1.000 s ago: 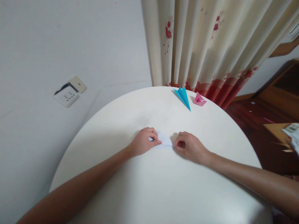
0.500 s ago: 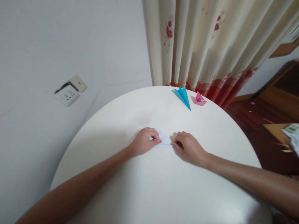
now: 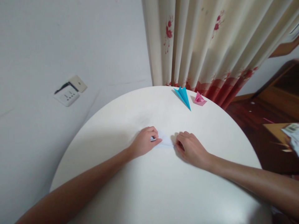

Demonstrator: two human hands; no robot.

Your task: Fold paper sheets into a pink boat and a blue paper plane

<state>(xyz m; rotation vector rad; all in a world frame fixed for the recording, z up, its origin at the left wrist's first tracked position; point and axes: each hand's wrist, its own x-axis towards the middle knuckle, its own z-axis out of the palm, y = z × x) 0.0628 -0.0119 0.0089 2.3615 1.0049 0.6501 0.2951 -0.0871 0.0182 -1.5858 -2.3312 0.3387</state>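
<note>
A pale, folded sheet of paper (image 3: 165,140) lies on the white round table (image 3: 149,193), narrowing to a point on its right. My left hand (image 3: 146,140) covers its left part, with thumb and curled fingers pinching the paper. At the pointed right end, my right hand (image 3: 189,147) has its fingertips closed on the paper's tip. The fold lines under my left fingers are partly hidden.
A blue paper plane (image 3: 183,97) and a pink folded-paper piece (image 3: 200,99) rest near the table's far edge. Behind them hangs a floral curtain (image 3: 198,46). A wall socket (image 3: 67,95) is at the left, and a wooden surface (image 3: 275,133) stands at the right.
My right hand has slid slightly to the right along the paper to its tip. My left hand stays nearly in place, still pinching the paper.
</note>
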